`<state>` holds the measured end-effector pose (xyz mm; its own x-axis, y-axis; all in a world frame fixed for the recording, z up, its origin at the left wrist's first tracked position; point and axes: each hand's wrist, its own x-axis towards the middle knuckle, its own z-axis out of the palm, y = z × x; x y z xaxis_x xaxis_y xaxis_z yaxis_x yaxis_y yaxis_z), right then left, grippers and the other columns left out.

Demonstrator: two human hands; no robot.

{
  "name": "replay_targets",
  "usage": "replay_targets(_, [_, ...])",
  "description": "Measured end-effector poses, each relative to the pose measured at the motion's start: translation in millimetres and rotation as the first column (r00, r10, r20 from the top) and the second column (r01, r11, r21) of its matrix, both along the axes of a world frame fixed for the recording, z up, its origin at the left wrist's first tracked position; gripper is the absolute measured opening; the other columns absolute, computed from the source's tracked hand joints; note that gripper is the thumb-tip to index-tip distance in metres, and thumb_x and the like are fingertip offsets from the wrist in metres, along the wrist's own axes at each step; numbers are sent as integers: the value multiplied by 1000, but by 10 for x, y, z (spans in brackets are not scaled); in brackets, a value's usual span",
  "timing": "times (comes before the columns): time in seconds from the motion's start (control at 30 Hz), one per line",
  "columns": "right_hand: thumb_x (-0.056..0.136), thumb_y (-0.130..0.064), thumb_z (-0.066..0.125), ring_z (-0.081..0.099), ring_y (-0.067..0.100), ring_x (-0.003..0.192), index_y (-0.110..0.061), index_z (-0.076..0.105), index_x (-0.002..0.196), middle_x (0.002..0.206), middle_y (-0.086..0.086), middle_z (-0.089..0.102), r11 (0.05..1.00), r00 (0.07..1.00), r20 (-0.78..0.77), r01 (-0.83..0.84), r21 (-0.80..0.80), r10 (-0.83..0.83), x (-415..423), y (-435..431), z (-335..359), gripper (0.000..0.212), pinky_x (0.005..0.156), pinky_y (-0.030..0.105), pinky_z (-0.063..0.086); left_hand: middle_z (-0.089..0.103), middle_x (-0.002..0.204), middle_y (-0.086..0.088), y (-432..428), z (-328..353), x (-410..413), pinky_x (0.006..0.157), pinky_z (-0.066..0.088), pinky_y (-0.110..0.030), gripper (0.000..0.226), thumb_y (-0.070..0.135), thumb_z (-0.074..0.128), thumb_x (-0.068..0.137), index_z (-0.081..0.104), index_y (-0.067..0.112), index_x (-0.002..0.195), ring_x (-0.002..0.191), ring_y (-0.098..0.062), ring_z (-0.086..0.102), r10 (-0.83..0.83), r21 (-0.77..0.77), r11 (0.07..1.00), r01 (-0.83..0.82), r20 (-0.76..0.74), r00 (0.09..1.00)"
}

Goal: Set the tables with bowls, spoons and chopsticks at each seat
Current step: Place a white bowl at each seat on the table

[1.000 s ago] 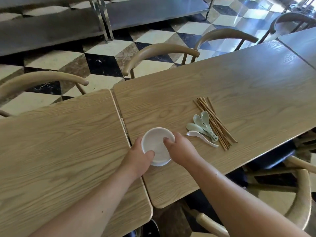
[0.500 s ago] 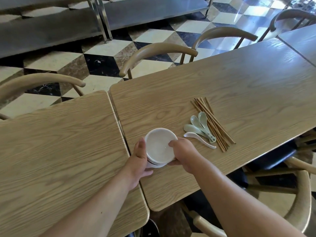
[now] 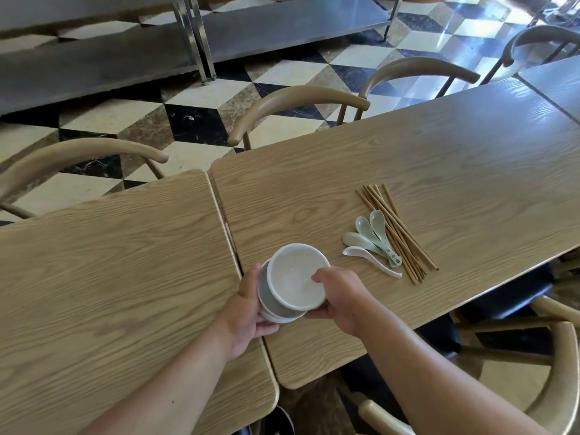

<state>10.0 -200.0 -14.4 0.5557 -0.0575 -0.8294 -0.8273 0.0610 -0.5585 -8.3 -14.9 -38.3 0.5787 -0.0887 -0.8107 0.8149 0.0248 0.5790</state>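
A stack of white bowls [image 3: 284,309] is held above the seam between two wooden tables. My left hand [image 3: 248,312] grips the stack's left side. My right hand [image 3: 337,296] pinches the rim of the top bowl [image 3: 295,276], thumb inside it, and that bowl sits tilted and shifted right off the stack. To the right on the right table [image 3: 423,171] lie several pale ceramic spoons [image 3: 373,241] fanned out, beside a bundle of brown chopsticks [image 3: 397,232].
The left table [image 3: 103,262] abuts the right one. Wooden armchairs [image 3: 298,102] stand along the far side, and another chair [image 3: 552,381] is at the near right. Steel shelving [image 3: 194,36] stands on the checkered floor behind.
The stack has come up off the table. The top bowl now tilts and slides right, separating from the bowls below. The view shifted slightly.
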Motion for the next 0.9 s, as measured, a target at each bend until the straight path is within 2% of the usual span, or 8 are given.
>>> replay_targets(0.17, [100, -11, 55, 71, 43, 103, -12, 61, 114, 115, 20, 65, 998, 999, 3, -48, 29, 48, -11, 345, 36, 15, 92, 63, 61, 74, 130, -9, 395, 36, -169, 104, 56, -60, 54, 60, 61, 87, 62, 38, 136, 112, -35, 76, 82, -48, 995, -82, -8, 997])
replay_targets(0.27, [99, -12, 56, 71, 40, 98, -9, 61, 122, 117, 20, 66, 995, 995, 3, -96, 42, 96, -46, 670, 71, 24, 91, 62, 61, 70, 133, -10, 715, 95, -284, 104, 55, -61, 41, 37, 55, 91, 62, 42, 131, 112, -39, 75, 131, -15, 991, -131, -4, 991])
replay_targets(0.33, [99, -13, 57, 71, 40, 100, -10, 62, 117, 118, 20, 66, 989, 990, 12, -139, 49, 138, -93, 939, 118, 19, 92, 61, 61, 70, 132, -8, 989, 110, -392, 102, 57, -59, 46, 24, 52, 95, 59, 45, 134, 110, -37, 76, 138, 19, 990, -138, 10, 990])
replay_targets(0.4, [100, -14, 57, 68, 38, 94, -12, 62, 111, 113, 19, 66, 979, 980, 25, -198, 48, 197, -153, 1205, 165, 12, 92, 60, 60, 72, 132, -2, 1240, 103, -510, 97, 61, -55, 53, 20, 53, 94, 56, 47, 139, 111, -31, 77, 117, 51, 992, -119, 33, 993])
replay_targets(0.53, [100, -16, 57, 64, 36, 90, -14, 62, 105, 110, 19, 67, 957, 958, 33, -287, 54, 285, -334, 1820, 246, 8, 85, 57, 61, 73, 128, -4, 1789, 35, -772, 87, 65, -51, 45, 10, 47, 104, 58, 34, 141, 112, -29, 75, 202, 80, 976, -205, 40, 979])
replay_targets(0.67, [99, -17, 59, 65, 34, 88, -15, 64, 106, 108, 16, 67, 946, 947, 36, -321, 50, 320, -600, 2383, 294, 8, 73, 46, 56, 77, 127, 0, 2306, 111, -1076, 86, 66, -49, 45, 14, 48, 105, 63, 48, 130, 111, -31, 78, 192, 56, 979, -196, 71, 979])
replay_targets(0.8, [99, -19, 59, 65, 34, 88, -12, 63, 118, 110, 15, 67, 941, 948, 19, -319, 117, 319, -825, 2773, 321, 21, 78, 47, 54, 76, 127, -2, 2735, 175, -1382, 92, 64, -56, 55, 3, 42, 102, 62, 45, 131, 110, -30, 78, 267, 59, 961, -271, 74, 961])
replay_targets(0.9, [101, -17, 56, 67, 36, 86, -11, 62, 120, 106, 14, 68, 943, 966, 19, -255, 212, 257, -934, 2960, 340, 20, 81, 51, 55, 71, 129, -7, 2969, 209, -1549, 92, 64, -56, 50, -3, 40, 104, 57, 36, 132, 109, -30, 77, 350, 45, 934, -354, 68, 934])
